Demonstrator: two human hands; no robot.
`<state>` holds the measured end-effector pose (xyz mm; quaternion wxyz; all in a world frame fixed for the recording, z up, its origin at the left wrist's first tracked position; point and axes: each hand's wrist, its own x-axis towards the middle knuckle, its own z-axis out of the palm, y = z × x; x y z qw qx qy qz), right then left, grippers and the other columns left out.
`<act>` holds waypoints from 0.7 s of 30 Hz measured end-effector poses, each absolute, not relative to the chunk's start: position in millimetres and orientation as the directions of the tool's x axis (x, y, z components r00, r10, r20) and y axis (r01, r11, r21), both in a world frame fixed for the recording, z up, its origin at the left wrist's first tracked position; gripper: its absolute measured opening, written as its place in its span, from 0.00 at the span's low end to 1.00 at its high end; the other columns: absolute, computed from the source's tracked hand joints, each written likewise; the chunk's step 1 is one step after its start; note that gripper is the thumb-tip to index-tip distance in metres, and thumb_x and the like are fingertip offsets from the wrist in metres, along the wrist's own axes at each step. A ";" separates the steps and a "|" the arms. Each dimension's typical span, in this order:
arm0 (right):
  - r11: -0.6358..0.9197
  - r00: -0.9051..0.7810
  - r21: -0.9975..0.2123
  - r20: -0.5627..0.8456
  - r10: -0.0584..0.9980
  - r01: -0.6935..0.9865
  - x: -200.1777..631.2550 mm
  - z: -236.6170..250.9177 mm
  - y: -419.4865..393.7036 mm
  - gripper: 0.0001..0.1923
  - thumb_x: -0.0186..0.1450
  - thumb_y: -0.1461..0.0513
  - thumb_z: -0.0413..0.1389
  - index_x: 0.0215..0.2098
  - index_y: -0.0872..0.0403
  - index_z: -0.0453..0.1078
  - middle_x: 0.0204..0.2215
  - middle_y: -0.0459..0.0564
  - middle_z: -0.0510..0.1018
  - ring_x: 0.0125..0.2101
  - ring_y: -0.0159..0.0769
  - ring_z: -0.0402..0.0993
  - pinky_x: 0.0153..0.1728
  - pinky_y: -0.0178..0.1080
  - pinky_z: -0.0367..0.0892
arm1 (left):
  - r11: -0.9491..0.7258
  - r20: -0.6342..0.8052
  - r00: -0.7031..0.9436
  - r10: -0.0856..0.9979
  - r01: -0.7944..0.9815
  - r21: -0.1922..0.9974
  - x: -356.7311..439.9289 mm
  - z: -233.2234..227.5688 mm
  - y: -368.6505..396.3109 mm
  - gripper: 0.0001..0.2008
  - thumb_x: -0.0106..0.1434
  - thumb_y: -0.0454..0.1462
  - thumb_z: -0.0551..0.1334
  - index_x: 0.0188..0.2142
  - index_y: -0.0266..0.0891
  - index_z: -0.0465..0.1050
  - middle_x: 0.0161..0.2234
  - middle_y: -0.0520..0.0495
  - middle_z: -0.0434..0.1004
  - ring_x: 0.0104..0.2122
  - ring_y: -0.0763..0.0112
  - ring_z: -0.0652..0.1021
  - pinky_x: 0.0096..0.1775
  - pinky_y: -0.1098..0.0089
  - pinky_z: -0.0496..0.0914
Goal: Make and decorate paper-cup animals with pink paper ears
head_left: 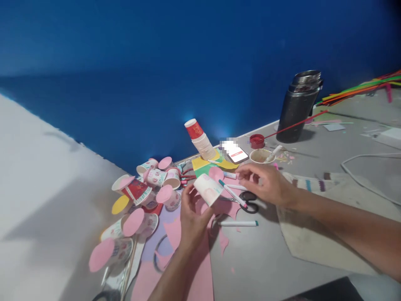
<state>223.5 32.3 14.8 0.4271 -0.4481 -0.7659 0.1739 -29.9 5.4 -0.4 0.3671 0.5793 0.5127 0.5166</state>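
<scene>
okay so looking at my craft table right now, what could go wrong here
1. The right hand reaches over the scissors toward a marker; it could catch the blades.
2. The tall stack of paper cups leans beside the phone and could topple onto it.
3. The open red pot and the small bowl sit close to the right hand's path; a knock might spill them.
</scene>
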 end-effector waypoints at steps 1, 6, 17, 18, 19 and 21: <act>0.495 -0.217 -0.630 0.467 0.857 0.599 225.9 16.0 34.6 0.07 0.70 0.61 0.56 0.42 0.51 0.77 0.36 0.49 0.85 0.32 0.36 0.79 0.34 0.38 0.72 | -0.193 0.216 -0.099 0.971 0.202 0.960 -30.4 -0.5 7.0 0.34 0.55 0.39 0.73 0.59 0.48 0.62 0.61 0.39 0.68 0.61 0.53 0.72 0.61 0.51 0.69; 0.410 -0.258 -0.449 0.362 0.896 0.794 232.3 8.6 45.9 0.06 0.66 0.62 0.59 0.33 0.51 0.78 0.28 0.48 0.84 0.29 0.38 0.78 0.29 0.37 0.64 | -0.132 0.151 -0.181 0.972 0.112 0.985 -32.1 -2.6 13.0 0.34 0.56 0.41 0.74 0.58 0.48 0.61 0.62 0.39 0.69 0.61 0.54 0.75 0.58 0.55 0.72; 0.416 -0.254 -0.398 0.400 0.881 0.818 226.3 10.6 44.2 0.07 0.67 0.61 0.60 0.32 0.50 0.80 0.29 0.47 0.86 0.30 0.38 0.80 0.30 0.37 0.64 | -0.044 0.047 -0.188 0.981 0.020 0.999 -33.2 -5.2 13.3 0.35 0.55 0.42 0.76 0.58 0.50 0.64 0.58 0.42 0.75 0.61 0.53 0.76 0.60 0.55 0.72; 0.418 -0.243 -0.401 0.419 0.875 0.815 229.6 16.2 43.7 0.08 0.67 0.61 0.59 0.32 0.50 0.79 0.29 0.46 0.86 0.29 0.37 0.79 0.30 0.37 0.64 | -0.037 0.040 -0.189 0.981 0.018 0.999 -33.2 -4.8 13.2 0.35 0.55 0.43 0.76 0.58 0.50 0.64 0.59 0.42 0.75 0.61 0.53 0.75 0.60 0.54 0.72; 0.412 -0.213 -0.411 0.448 0.868 0.813 234.9 23.2 43.3 0.09 0.68 0.61 0.58 0.32 0.50 0.79 0.28 0.46 0.85 0.29 0.36 0.78 0.30 0.37 0.64 | -0.029 0.032 -0.187 0.982 0.016 0.999 -32.8 -4.1 12.9 0.35 0.55 0.43 0.76 0.58 0.50 0.65 0.59 0.42 0.74 0.61 0.53 0.75 0.60 0.54 0.71; 0.380 -0.122 -0.436 0.512 0.850 0.816 251.1 40.4 43.6 0.12 0.71 0.60 0.54 0.34 0.50 0.78 0.29 0.47 0.84 0.26 0.34 0.76 0.29 0.37 0.64 | -0.015 0.015 -0.182 0.983 0.003 1.000 -30.8 -1.9 11.6 0.35 0.54 0.43 0.76 0.58 0.49 0.65 0.58 0.42 0.75 0.61 0.53 0.75 0.61 0.53 0.70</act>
